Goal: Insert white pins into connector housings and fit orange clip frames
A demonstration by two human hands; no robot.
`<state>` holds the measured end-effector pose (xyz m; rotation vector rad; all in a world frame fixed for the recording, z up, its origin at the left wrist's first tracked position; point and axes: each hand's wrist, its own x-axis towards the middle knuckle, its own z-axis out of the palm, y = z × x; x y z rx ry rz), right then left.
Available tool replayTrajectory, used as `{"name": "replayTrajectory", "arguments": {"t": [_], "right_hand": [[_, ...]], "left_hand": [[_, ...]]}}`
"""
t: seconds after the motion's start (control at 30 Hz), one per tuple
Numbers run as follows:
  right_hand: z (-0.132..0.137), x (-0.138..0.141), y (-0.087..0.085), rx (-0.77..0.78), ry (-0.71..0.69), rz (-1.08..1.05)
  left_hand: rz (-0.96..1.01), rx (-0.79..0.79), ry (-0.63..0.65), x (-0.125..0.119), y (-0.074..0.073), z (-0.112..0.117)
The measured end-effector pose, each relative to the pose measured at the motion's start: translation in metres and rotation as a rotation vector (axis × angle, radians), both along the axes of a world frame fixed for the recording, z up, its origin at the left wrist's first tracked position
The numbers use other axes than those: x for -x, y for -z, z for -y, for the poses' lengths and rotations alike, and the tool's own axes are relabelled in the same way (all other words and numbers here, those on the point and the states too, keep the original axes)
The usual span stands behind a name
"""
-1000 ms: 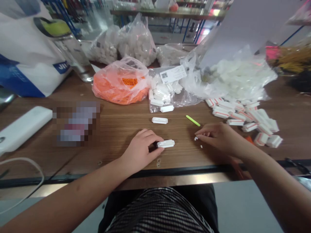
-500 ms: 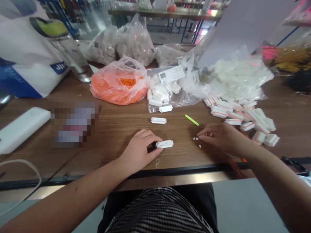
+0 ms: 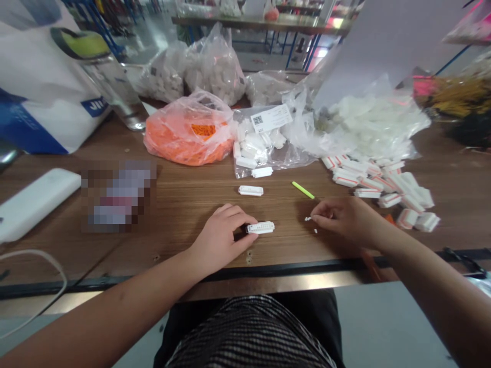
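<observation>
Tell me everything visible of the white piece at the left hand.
The white piece is a narrow block, apparently plastic, with rows of what look like small holes in its upward face. It runs roughly left to right, its left end pinched between the thumb and fingers of the left hand. Whether it touches the brown tabletop is unclear.
</observation>
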<state>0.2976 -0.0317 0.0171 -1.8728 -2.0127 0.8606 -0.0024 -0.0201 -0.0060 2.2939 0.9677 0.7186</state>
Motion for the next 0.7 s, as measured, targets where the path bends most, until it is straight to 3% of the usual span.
{"name": "replayTrajectory", "arguments": {"t": [0.13,0.23,0.37,0.7], "right_hand": [[0.004,0.025,-0.014,-0.099,0.024,-0.159],[0.006,0.053,-0.022,-0.182,-0.140,-0.216],[0.001,0.082,-0.020,-0.258,-0.314,-0.168],[-0.010,0.093,-0.008,-0.315,-0.414,-0.054]], "left_hand": [[0.003,-0.015,0.000,0.001,0.002,0.001],[0.003,-0.012,-0.004,0.001,0.003,0.001],[0.001,0.000,0.001,0.000,0.002,0.001],[0.024,0.002,0.018,0.000,0.003,0.001]]}}
